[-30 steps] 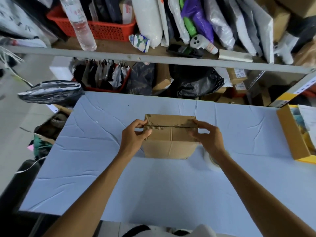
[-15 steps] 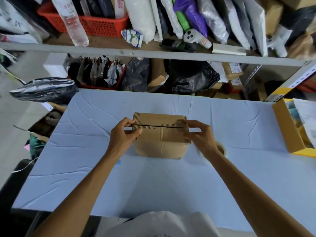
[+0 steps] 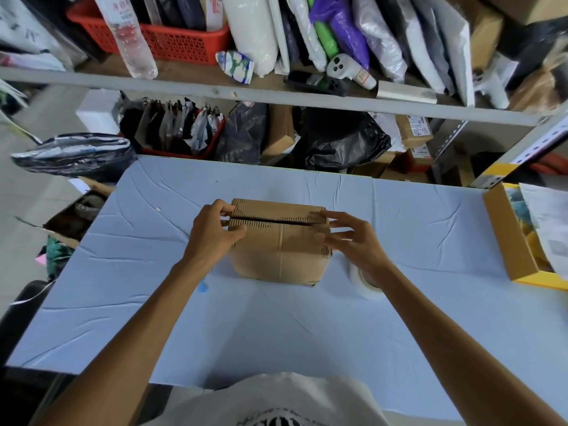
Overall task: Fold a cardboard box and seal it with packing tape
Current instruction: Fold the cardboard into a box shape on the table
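A small brown cardboard box (image 3: 278, 250) stands on the pale blue table (image 3: 276, 327), its two top flaps folded down with a dark slit between them. My left hand (image 3: 212, 233) grips the box's left top edge, thumb on the near side and fingers curled over the flap. At the box's right top corner my right hand (image 3: 350, 238) has its fingers spread and nearly straight, the tips touching the flaps. A roll of clear packing tape (image 3: 367, 282) lies flat on the table right of the box, partly hidden under my right wrist.
A yellow-edged cardboard tray (image 3: 507, 238) with papers sits at the table's right edge. Behind the table a metal shelf (image 3: 276, 98) holds a red basket, a plastic bottle and bags. An open box (image 3: 73, 216) sits on the floor to the left.
My right hand has loosened from its hold on the right flap edge, fingers now spread. The left hand keeps its grip. The camera has shifted slightly.
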The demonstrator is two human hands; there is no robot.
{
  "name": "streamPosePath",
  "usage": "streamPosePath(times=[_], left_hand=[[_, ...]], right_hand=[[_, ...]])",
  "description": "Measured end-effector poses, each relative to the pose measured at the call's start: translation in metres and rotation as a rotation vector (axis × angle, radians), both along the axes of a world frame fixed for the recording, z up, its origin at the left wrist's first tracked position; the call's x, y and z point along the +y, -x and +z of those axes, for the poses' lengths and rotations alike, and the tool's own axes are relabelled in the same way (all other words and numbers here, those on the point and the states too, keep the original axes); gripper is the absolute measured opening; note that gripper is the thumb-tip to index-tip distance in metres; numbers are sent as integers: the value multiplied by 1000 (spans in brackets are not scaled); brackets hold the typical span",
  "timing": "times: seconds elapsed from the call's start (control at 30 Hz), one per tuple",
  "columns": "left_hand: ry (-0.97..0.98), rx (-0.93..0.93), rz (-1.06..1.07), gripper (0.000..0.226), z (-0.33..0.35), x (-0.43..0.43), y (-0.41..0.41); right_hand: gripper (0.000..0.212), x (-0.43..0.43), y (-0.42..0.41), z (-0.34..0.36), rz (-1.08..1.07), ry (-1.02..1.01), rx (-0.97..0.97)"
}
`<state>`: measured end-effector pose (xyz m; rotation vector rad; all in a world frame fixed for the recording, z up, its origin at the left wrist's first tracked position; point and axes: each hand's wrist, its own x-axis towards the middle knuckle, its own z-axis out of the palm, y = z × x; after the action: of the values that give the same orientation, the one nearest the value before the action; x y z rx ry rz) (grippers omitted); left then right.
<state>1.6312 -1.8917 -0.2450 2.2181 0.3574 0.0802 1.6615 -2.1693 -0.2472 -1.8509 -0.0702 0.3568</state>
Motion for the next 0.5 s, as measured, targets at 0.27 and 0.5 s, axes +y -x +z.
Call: streamPosePath(times=[0.27, 0.5], left_hand=[[-10, -1, 7, 37, -2, 0, 3], [-12, -32, 14, 36, -4, -1, 5]], right_hand=[[41, -5, -7, 0, 61, 27, -1], [23, -5, -12, 0, 52, 14, 42]])
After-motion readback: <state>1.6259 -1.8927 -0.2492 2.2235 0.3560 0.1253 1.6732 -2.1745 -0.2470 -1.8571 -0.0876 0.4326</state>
